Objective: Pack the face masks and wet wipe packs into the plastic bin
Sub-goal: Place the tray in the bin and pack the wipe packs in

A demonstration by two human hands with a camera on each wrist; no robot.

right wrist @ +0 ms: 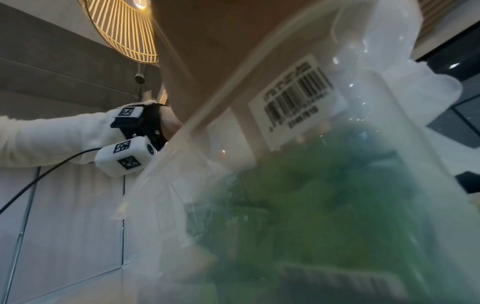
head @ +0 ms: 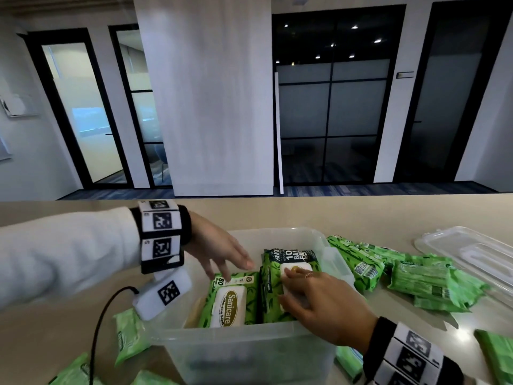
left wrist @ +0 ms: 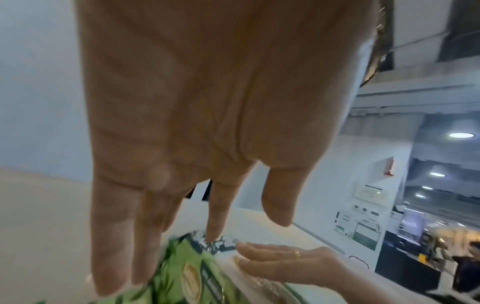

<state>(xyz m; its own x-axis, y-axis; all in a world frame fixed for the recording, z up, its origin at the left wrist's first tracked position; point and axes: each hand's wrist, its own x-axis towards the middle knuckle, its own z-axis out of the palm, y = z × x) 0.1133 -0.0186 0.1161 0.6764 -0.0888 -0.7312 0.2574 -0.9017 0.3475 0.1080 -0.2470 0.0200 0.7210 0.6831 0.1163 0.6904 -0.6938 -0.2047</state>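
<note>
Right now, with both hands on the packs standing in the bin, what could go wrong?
The two wipe packs stand on edge, and may tip once the left hand and right hand let go. The bin may not hold the many packs outside. The wrist cable could snag a pack near the bin.

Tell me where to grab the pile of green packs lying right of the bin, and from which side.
Take the nearest pack of the pile by its long edges, from above. It lies flat on the counter, soft, clear of the lid. The right hand looks nearest.
</note>
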